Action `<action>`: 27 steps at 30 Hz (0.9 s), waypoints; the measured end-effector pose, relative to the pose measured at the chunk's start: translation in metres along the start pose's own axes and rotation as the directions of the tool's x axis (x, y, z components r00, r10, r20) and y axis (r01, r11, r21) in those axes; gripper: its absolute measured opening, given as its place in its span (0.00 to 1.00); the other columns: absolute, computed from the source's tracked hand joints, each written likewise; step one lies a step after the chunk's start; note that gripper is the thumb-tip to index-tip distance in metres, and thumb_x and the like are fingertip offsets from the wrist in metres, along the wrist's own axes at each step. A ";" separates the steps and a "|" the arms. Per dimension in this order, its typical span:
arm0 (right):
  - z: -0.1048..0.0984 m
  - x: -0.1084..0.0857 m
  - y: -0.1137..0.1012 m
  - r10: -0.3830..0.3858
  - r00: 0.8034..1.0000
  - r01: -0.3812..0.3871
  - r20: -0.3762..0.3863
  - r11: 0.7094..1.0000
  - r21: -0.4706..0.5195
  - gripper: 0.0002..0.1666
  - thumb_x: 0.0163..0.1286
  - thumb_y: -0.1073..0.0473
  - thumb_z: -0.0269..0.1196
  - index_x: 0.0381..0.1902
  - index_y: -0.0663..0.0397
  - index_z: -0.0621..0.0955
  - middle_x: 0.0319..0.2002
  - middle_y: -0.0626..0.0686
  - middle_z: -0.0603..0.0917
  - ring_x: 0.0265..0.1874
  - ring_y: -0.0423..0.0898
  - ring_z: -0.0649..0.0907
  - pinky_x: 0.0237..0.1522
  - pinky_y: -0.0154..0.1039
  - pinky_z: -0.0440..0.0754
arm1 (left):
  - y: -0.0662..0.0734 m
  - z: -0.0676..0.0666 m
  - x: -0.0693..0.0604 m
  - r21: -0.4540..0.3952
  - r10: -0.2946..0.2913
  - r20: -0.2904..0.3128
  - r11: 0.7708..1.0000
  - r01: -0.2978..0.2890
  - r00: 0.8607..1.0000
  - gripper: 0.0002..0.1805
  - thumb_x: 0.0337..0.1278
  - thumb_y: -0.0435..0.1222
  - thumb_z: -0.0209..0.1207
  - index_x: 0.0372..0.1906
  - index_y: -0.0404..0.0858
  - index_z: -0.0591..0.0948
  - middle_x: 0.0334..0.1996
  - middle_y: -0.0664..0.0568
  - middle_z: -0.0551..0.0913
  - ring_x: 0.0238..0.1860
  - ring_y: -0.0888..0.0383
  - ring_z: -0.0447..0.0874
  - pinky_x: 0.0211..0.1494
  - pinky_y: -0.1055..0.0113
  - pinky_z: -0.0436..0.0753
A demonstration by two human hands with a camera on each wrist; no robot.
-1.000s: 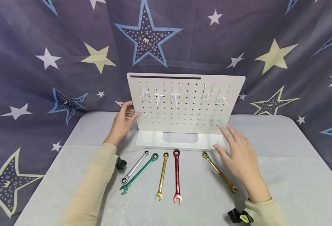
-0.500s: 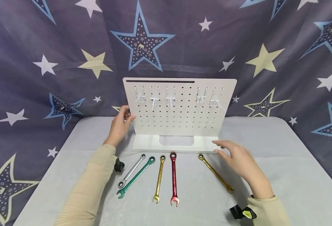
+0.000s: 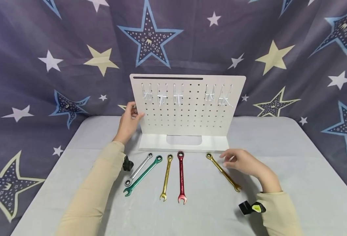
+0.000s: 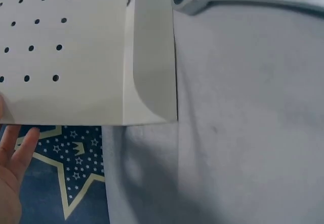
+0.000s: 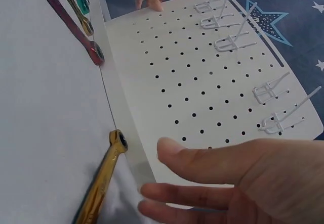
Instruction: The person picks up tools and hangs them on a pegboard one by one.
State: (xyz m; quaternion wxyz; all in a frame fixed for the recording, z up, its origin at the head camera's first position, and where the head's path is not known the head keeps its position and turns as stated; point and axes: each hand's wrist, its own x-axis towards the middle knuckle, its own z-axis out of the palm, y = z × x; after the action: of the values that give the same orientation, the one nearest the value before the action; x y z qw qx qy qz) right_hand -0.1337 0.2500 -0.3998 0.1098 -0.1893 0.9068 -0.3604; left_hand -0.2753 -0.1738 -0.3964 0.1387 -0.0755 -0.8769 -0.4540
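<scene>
A white pegboard stand stands upright, white wire hooks along its upper part. My left hand pinches its left edge, thumb in front and fingers behind. My right hand hovers beside the upper part of a gold wrench, thumb and fingers apart and loosely bent, holding nothing. That wrench lies slanted before the base's right end. Left of it on the table lie a red wrench, a second gold wrench, a green wrench and a silver wrench, the last two side by side.
A grey cloth covers the table. Behind the board hangs a dark curtain printed with stars. The base of the stand has a wide cut-out in its middle. Each sleeve carries a black wrist camera.
My right hand has come away from the board's lower right side, down and left toward the right gold wrench, its fingers bending more. The left hand keeps its hold on the board's edge.
</scene>
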 end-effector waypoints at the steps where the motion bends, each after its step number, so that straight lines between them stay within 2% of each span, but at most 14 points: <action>1: 0.000 0.002 0.001 0.004 1.000 -0.005 0.015 1.000 0.006 0.15 0.65 0.65 0.67 0.48 0.65 0.82 0.35 0.51 0.83 0.32 0.45 0.82 0.32 0.37 0.80 | 0.000 0.000 0.002 0.009 -0.005 -0.002 1.000 0.005 1.000 0.28 0.69 0.40 0.59 0.68 0.43 0.63 0.51 0.41 0.78 0.51 0.46 0.78 0.52 0.52 0.77; 5: 0.003 0.010 0.002 0.022 0.999 -0.021 0.038 1.000 -0.002 0.15 0.64 0.65 0.68 0.48 0.65 0.82 0.34 0.50 0.83 0.31 0.43 0.81 0.33 0.38 0.80 | -0.002 0.003 0.009 0.029 -0.019 -0.010 0.999 0.020 1.000 0.29 0.67 0.40 0.61 0.68 0.44 0.64 0.50 0.43 0.80 0.50 0.47 0.81 0.50 0.52 0.79; 8: 0.006 0.013 0.001 0.051 0.998 -0.050 0.021 0.998 -0.024 0.15 0.63 0.65 0.70 0.46 0.65 0.81 0.33 0.50 0.82 0.31 0.44 0.81 0.34 0.40 0.80 | -0.002 0.005 0.011 0.016 -0.025 0.009 1.000 0.024 1.000 0.29 0.68 0.41 0.60 0.69 0.45 0.64 0.53 0.43 0.80 0.53 0.45 0.81 0.54 0.51 0.79; 12: 0.017 0.013 -0.001 0.084 0.996 -0.082 0.027 0.994 -0.075 0.14 0.60 0.65 0.71 0.42 0.62 0.81 0.32 0.49 0.83 0.32 0.44 0.81 0.37 0.42 0.81 | -0.002 0.006 0.010 -0.011 -0.045 0.042 0.999 0.046 0.998 0.29 0.71 0.42 0.57 0.71 0.46 0.63 0.56 0.41 0.78 0.56 0.43 0.78 0.59 0.50 0.77; 15: 0.027 0.009 -0.001 0.108 0.994 -0.105 0.025 0.989 -0.101 0.14 0.57 0.66 0.73 0.40 0.60 0.80 0.31 0.48 0.82 0.31 0.43 0.80 0.36 0.42 0.81 | -0.002 0.005 0.006 -0.022 -0.054 0.045 0.998 0.055 0.998 0.28 0.71 0.42 0.58 0.71 0.45 0.64 0.56 0.40 0.78 0.57 0.42 0.78 0.58 0.49 0.77; 18: 0.034 0.005 -0.001 0.135 0.991 -0.136 -0.020 0.983 -0.123 0.16 0.55 0.67 0.74 0.39 0.59 0.80 0.28 0.47 0.80 0.28 0.42 0.78 0.33 0.41 0.78 | -0.005 0.005 0.003 -0.027 -0.046 0.040 0.998 0.048 0.998 0.28 0.70 0.42 0.59 0.69 0.43 0.65 0.55 0.41 0.79 0.55 0.44 0.78 0.57 0.50 0.77; 22: 0.037 0.001 -0.001 0.173 0.980 -0.187 -0.103 0.970 -0.154 0.13 0.54 0.65 0.75 0.35 0.58 0.82 0.25 0.45 0.78 0.26 0.41 0.75 0.32 0.40 0.75 | -0.011 0.006 0.003 -0.095 -0.007 0.006 0.995 0.008 1.000 0.25 0.66 0.39 0.63 0.64 0.41 0.70 0.51 0.43 0.79 0.51 0.47 0.79 0.53 0.53 0.79; 27: 0.035 0.000 -0.004 0.225 0.964 -0.243 -0.140 0.961 -0.131 0.08 0.55 0.62 0.75 0.25 0.54 0.83 0.22 0.44 0.79 0.23 0.41 0.76 0.29 0.39 0.76 | -0.018 0.004 0.007 -0.194 0.033 -0.067 0.980 -0.045 0.997 0.22 0.61 0.36 0.66 0.58 0.38 0.74 0.45 0.46 0.78 0.46 0.55 0.78 0.47 0.66 0.80</action>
State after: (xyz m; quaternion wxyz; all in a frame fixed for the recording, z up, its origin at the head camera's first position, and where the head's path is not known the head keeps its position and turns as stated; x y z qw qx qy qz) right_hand -0.1210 0.2255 -0.4218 0.0813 -0.0654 0.9519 -0.2880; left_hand -0.2874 -0.1808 -0.4098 0.1675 -0.0914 -0.8217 -0.5371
